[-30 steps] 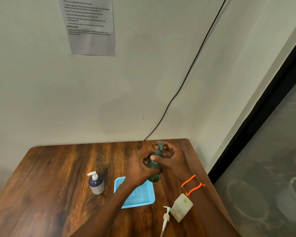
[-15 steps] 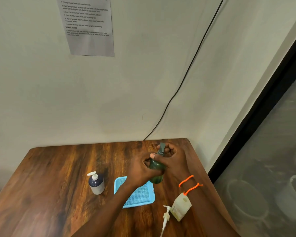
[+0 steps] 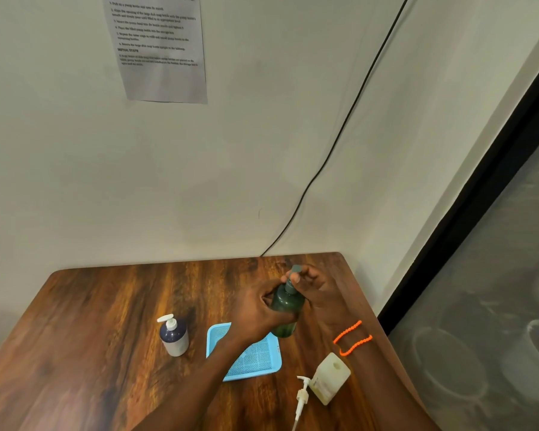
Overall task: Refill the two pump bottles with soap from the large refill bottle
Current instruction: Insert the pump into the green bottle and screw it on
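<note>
A dark green pump bottle [image 3: 286, 309] stands upright at the far right of the wooden table [image 3: 100, 331]. My left hand [image 3: 255, 309] grips its body from the left. My right hand [image 3: 315, 289] pinches its grey pump head [image 3: 294, 274] at the top. A dark blue pump bottle [image 3: 173, 335] with a white pump stands alone to the left. Near the front right edge sits a pale square bottle [image 3: 330, 377] with its mouth uncovered. A loose white pump [image 3: 302, 398] lies beside it on the table.
A light blue mesh tray [image 3: 255, 357] lies flat between the two pump bottles, partly under my left forearm. A black cable [image 3: 339, 135] runs down the wall to the table's back edge. A printed sheet [image 3: 156, 48] hangs on the wall. The table's right edge lies close to a dark-framed glass panel [image 3: 479, 275].
My right hand has shifted its fingers around the green bottle's pump head while my left hand keeps its grip on the body. The bottle stays in about the same place.
</note>
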